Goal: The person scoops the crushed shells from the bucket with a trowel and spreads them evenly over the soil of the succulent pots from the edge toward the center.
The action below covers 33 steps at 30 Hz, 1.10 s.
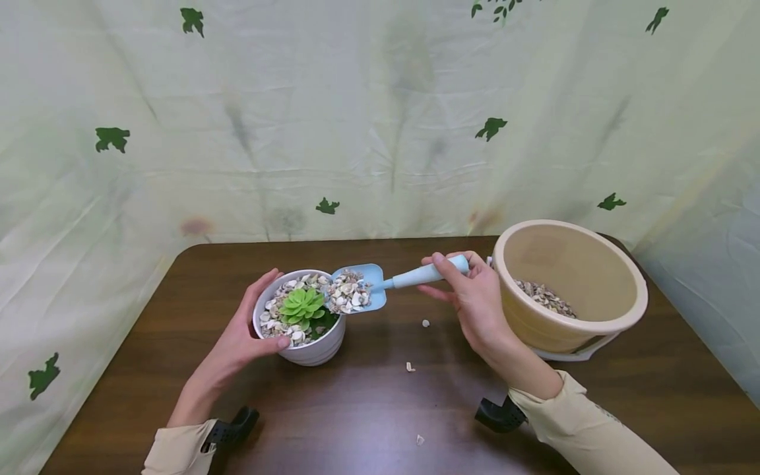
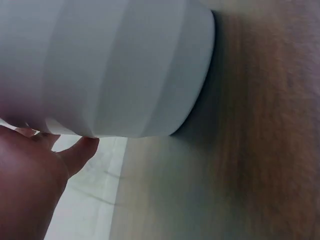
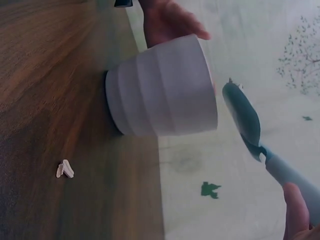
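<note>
My left hand point(image 1: 246, 330) holds a white ribbed flowerpot point(image 1: 313, 353), its thumb at the near rim and the fingers along the left side. In the pot a green succulent point(image 1: 301, 305) stands among pale shell pieces point(image 1: 274, 320), with a dark green patch at its right. My right hand point(image 1: 477, 300) grips a light blue trowel point(image 1: 415, 274) by its handle. Shell pieces point(image 1: 348, 292) are heaped on the trowel's blade, which overlaps the pot's right rim in the head view. From the right wrist view, the trowel point(image 3: 242, 112) is above the rim, apart from the pot point(image 3: 165, 87).
A beige bucket point(image 1: 570, 338) stands on the right of the brown wooden table point(image 1: 356, 422), with more shell pieces point(image 1: 545, 298) inside. Several stray bits, such as one shell fragment point(image 1: 410, 367), lie between pot and bucket. Behind hangs a pale curtain point(image 1: 356, 119) with green leaf shapes.
</note>
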Available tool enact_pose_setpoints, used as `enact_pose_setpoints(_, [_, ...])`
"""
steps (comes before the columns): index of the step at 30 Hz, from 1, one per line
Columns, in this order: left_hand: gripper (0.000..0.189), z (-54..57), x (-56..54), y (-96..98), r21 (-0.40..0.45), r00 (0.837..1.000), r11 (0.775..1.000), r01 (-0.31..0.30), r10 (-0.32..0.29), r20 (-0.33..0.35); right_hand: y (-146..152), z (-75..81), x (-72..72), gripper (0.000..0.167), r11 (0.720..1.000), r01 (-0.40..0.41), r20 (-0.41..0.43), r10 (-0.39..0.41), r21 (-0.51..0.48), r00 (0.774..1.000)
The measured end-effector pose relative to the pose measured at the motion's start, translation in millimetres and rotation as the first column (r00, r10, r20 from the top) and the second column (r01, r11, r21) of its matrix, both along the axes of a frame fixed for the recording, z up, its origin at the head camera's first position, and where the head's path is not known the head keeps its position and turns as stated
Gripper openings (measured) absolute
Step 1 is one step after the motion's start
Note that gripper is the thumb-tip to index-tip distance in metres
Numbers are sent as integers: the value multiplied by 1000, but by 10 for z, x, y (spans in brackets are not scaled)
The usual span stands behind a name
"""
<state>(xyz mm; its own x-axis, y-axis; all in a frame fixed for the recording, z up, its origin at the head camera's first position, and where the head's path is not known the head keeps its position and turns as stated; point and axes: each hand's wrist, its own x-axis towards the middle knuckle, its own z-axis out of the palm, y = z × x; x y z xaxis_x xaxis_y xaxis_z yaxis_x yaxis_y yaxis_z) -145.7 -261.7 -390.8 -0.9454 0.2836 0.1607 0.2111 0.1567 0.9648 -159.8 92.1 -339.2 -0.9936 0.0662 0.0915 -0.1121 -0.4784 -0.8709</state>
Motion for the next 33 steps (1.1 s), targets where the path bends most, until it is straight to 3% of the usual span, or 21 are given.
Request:
enact_pose_setpoints(6, [93, 3, -12, -7, -55, 999, 998, -18, 19, 31, -47, -54, -22, 18, 999, 36, -21, -35, 16, 999])
enact_pose_setpoints(12, [95, 8, 0, -11, -79, 999, 996, -41, 44, 32, -80, -23, -24, 21, 996, 57, -93, -51, 66, 994])
enact_pose_setpoints(16, [100, 30, -22, -45, -130, 1000, 991, -14, 15, 6, -93, 23, -16, 22, 993, 70, -129, -56, 100, 990])
enact_pose_setpoints(21, [100, 72, -44, -114, -261, 999, 965, 30, -38, -27, -93, 63, -2, 20, 991, 69, -159, -51, 113, 986])
enact_pose_setpoints(27, [102, 97, -19, -126, -177, 994, 979, 102, -94, 55, -82, 94, -5, 21, 991, 56, -183, -33, 125, 983])
enact_pose_setpoints(33, [103, 79, -18, -118, -160, 997, 984, 75, -72, 28, -74, 116, -20, 24, 984, 55, -193, -22, 168, 981])
